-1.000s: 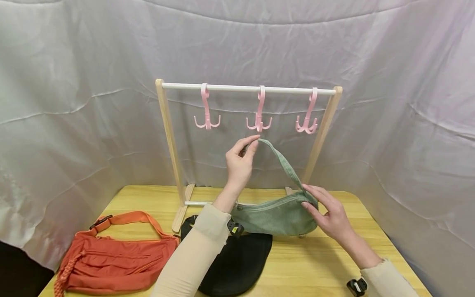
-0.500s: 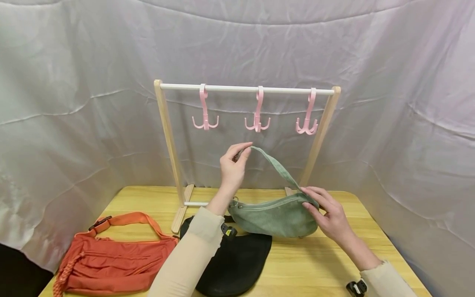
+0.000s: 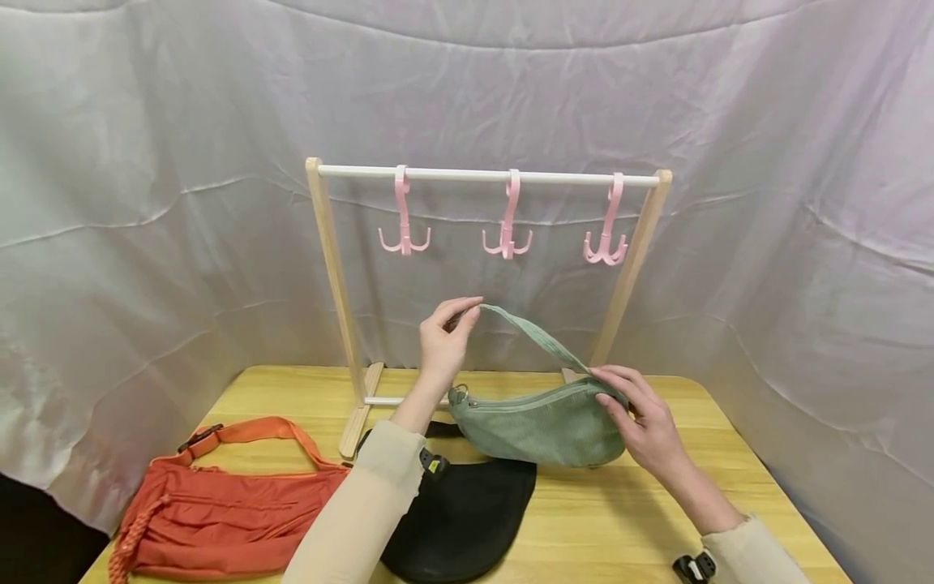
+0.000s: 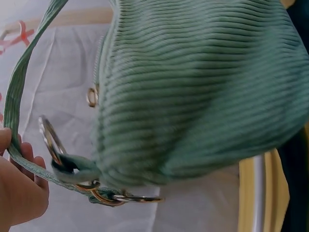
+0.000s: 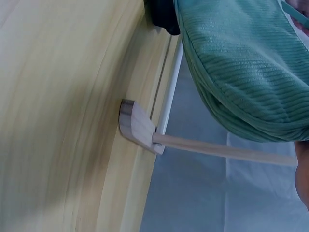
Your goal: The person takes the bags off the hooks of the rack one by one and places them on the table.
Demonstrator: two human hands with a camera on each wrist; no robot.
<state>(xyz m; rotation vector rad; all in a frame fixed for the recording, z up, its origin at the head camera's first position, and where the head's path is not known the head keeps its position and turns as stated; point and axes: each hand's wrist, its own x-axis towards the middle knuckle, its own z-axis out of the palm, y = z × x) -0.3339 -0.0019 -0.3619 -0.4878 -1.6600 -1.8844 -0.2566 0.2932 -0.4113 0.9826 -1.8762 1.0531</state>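
Observation:
A green corduroy shoulder bag [image 3: 540, 422] hangs tilted above the table, in front of the rack. My left hand [image 3: 443, 339] pinches its strap [image 3: 536, 334] near the upper left end of the strap's arch. With fingers and thumb, my right hand [image 3: 645, 418] grips the bag's right end, where the strap joins. In the left wrist view, metal rings [image 4: 50, 137] and a zipper pull [image 4: 92, 96] show at the bag's left end, and the left hand [image 4: 21, 186] holds the strap. Only a bit of the right hand [image 5: 302, 171] enters the right wrist view.
Three pink hooks [image 3: 507, 215] hang on the white bar [image 3: 460, 173] of a wooden rack [image 3: 336, 276]. A red-orange bag [image 3: 233, 511] lies at the left of the table [image 3: 584, 535]. A black bag [image 3: 467, 519] lies beside it, partly behind my left sleeve.
My left hand has moved down and to the left with the strap, away from the middle hook. The right hand stays almost in place on the bag's right end.

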